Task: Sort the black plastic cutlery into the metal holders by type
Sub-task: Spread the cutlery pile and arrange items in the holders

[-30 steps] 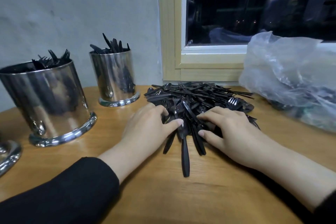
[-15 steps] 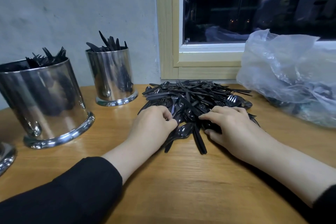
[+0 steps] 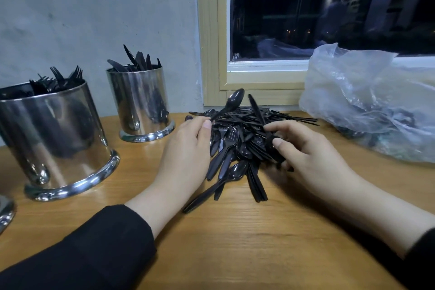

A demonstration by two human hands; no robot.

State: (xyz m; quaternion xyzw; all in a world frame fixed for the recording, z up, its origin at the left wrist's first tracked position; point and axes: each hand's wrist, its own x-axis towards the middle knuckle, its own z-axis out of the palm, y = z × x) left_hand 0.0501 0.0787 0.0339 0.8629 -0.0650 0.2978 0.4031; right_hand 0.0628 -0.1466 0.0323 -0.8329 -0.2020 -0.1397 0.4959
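While the heap of black plastic cutlery lies on the round wooden table at twelve o'clock, the left hand pinches a black plastic spoon, bowl raised. The right hand grasps a black plastic knife, tip up. At ten o'clock stand the shiny metal holder of forks and the smaller metal holder of knives; at two o'clock, a clear plastic bag.

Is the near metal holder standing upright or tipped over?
Upright: the near holder stands on its flared base on the table, with forks sticking out.
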